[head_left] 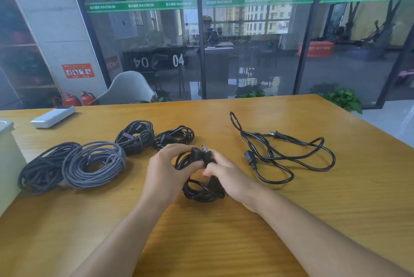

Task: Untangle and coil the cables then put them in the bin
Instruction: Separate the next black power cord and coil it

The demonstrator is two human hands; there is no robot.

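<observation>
At the table's [291, 220] left edge stands the pale bin [9, 160], then four coiled cables [94, 163] in a row. At centre the left hand [165, 176] and right hand [226, 178] each hold a tight grip on a coiled black power cord [201, 189], plug up. A loose black cord [289, 156] sprawls right.

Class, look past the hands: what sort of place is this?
Probably a gym's office: a wooden table beside a glass partition with a green "MAXIMUM" strip, exercise gear beyond, and fire extinguishers.
</observation>
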